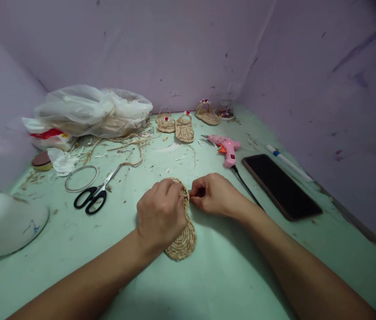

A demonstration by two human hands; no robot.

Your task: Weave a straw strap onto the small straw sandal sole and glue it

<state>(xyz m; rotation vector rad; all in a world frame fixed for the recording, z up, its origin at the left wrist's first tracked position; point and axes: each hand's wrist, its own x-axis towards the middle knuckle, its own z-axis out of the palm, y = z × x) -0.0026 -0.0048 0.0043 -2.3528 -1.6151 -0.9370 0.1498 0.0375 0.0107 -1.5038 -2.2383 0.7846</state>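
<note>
A woven straw slipper sole [183, 242] lies on the pale green table, its long shape pointing away from me. My left hand [162, 212] is closed over the upper left part of it and hides much of that end. At the sole's right edge, my right hand [213, 194] is closed in a pinch, thumb against forefinger. Whatever sits between those fingertips is too small to make out. Beyond my right hand a pink glue gun [226, 146] rests with its red light lit.
Black-handled scissors [96, 195] and a clear ring [81, 178] lie left. Small straw slippers [184, 133] with red beads stand at the back. A plastic bag [91, 111] fills the back left. A phone [281, 186] and a white pen [290, 163] are right; a white lamp base [11, 222] stands left.
</note>
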